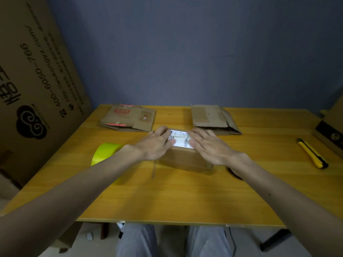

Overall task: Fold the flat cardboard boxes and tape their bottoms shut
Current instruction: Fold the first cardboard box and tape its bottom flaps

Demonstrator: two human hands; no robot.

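Fingers [162,132] resting on box [185,159], yellow wooden table [167,197], blue-grey wall [185,52]

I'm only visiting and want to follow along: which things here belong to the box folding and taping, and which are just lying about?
Part of the job: small labelled box under the left hand and right hand; left flat boxes; right flat boxes; yellow tape roll; utility knife, probably for tape.
Lying about: big printed cardboard leaning at left.

The person's forearms are bare from wrist to the picture's edge, as are the left hand [156,145] and the right hand [209,146]. Each forearm carries a small dark mole. Light grey trousers [137,240] cover both thighs.
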